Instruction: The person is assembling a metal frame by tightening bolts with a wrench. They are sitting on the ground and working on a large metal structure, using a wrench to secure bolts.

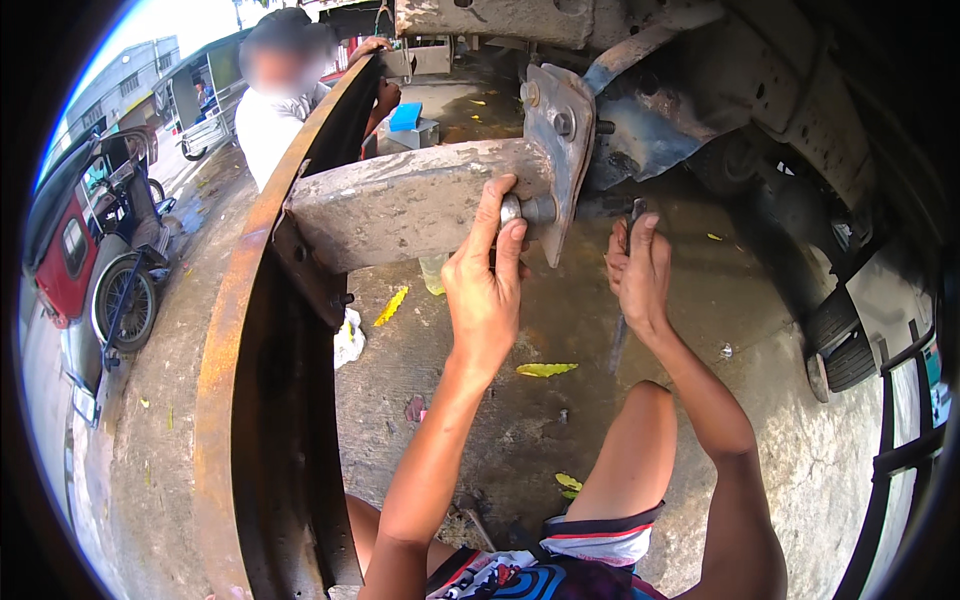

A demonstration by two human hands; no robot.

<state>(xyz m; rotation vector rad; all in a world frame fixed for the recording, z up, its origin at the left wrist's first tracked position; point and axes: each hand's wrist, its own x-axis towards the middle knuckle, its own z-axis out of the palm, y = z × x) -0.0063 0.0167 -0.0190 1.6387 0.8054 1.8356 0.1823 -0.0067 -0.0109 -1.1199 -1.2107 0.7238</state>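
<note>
My left hand [484, 285] pinches a shiny, rounded metal bolt end [511, 210] with thumb and fingers. It sits in line with a nut-like piece [540, 209] against the upright metal plate [556, 120]. That plate caps the end of a worn, box-shaped steel beam [400, 195]. On the plate's far side, my right hand [640, 265] is closed around a slim metal wrench [617, 345], which stands nearly upright. Its top end shows above my fingers, near a dark rod [600, 204] behind the plate. Two more bolts [563, 124] show higher on the plate.
A long rusty steel rail [235, 330] curves along my left. Beyond it a person in white [270, 125] grips the rail. A red sidecar motorcycle [75, 250] stands far left. Vehicle underbody metal [640, 130] hangs overhead; a tyre [848, 350] is at right. Leaves [547, 369] lie on wet concrete.
</note>
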